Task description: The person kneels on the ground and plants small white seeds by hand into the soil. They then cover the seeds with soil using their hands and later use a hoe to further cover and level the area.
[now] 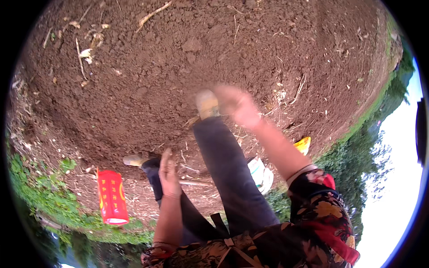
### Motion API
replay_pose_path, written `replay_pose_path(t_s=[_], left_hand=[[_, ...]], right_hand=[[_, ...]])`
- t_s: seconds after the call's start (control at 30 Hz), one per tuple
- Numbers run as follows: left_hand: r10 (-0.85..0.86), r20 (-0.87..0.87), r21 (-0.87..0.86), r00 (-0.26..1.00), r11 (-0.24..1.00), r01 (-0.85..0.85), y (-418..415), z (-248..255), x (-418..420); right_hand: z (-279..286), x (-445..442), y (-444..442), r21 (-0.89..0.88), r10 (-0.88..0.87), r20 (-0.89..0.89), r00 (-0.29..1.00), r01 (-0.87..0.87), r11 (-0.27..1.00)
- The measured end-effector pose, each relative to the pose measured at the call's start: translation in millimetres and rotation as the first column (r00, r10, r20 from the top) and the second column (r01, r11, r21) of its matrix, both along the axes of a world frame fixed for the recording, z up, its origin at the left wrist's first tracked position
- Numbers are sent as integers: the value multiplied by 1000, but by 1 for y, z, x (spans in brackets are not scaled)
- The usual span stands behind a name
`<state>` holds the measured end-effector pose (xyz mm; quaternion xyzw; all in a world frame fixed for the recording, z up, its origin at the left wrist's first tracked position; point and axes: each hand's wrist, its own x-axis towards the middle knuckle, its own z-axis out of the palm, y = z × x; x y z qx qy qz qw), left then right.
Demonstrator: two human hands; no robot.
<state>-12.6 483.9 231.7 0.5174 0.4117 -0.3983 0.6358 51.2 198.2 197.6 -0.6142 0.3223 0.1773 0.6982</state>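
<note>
My right hand [238,105] is blurred by motion low over the tilled brown soil [161,73]. It is beside the toe of my right shoe [207,104], and whether anything is in its fingers cannot be made out. My left hand [170,176] hangs in front of my left lower leg, fingers extended, with nothing visible in it. Beyond it, my left shoe [134,160] rests on the ground. Dark trousers [228,160] cover both legs.
A red bag [113,197] with yellow writing stands at the left near green weeds [43,187]. A white sack or container [259,174] lies right of my leg, with a yellow object [303,145] farther right. Dry stalks [154,15] lie scattered on the soil.
</note>
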Motion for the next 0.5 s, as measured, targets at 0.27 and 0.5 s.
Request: replay_pose_path(t_s=[0.27, 0.5], left_hand=[[61, -48, -552, 997, 830, -77, 8, 140, -2], [-391, 213, -220, 896, 874, 433, 113, 183, -17]], right_hand=[[68, -75, 175, -97, -36, -84, 996, 28, 995], [172, -274, 107, -474, -226, -462, 858, -24, 880]])
